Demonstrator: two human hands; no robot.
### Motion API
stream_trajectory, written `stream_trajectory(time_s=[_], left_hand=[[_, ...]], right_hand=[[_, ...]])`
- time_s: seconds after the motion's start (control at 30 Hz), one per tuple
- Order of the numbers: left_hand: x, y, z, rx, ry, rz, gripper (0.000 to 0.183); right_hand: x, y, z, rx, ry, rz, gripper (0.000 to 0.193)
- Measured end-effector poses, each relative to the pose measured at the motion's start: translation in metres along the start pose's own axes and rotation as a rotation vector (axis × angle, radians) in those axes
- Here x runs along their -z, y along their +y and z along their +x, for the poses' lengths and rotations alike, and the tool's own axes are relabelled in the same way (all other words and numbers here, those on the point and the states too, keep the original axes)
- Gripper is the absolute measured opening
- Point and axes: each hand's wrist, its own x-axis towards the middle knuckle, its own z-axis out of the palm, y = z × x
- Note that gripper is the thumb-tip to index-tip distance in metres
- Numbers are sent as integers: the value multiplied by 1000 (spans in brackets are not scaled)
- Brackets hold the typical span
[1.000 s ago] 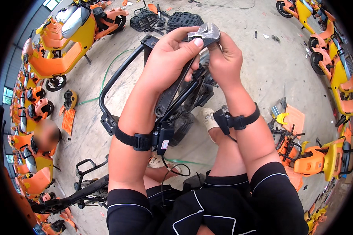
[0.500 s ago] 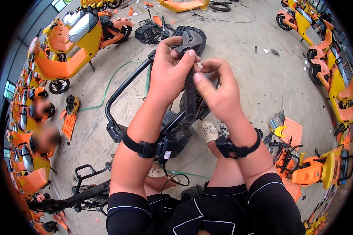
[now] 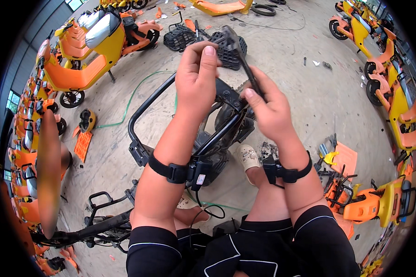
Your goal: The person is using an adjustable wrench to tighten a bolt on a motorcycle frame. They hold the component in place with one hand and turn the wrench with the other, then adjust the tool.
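My right hand (image 3: 272, 106) is closed round the handle of a dark adjustable wrench (image 3: 246, 64), its jaw end pointing up and away. Left of the wrench head, my left hand (image 3: 198, 69) has its thumb up against curled fingers. Whether anything small sits in those fingers is hidden, and a gap shows between this hand and the wrench. Below both hands stands a black tubular scooter frame (image 3: 138, 104), with a bolted bracket (image 3: 230, 96) under the wrench.
Yellow and orange scooters (image 3: 81, 76) line the left, with more scooters (image 3: 393, 92) on the right. Black baskets (image 3: 180, 39) lie beyond the frame. A green hose (image 3: 130, 99) crosses the floor. Loose orange panels (image 3: 344, 159) and dark parts lie at right. Black tubing (image 3: 85, 236) extends at lower left.
The left hand has let go of the wrench's head and moved slightly left. The wrench has swung to the right and tilted, now held by its handle in the right hand.
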Motion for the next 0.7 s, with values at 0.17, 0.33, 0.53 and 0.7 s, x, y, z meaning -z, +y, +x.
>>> stream_trajectory(time_s=[0.17, 0.33, 0.53, 0.7], left_hand=[[-1, -8, 3, -124, 83, 118, 30], [-1, -11, 1, -88, -62, 249, 42], [7, -7, 0, 91, -183, 74, 32], [24, 2, 5, 237, -482, 100, 30]], right_hand=[[21, 10, 1, -175, -101, 386, 46], [30, 21, 2, -138, -106, 296, 45], [39, 18, 6, 378, 121, -605, 43], [65, -3, 6, 638, 221, -970, 42]])
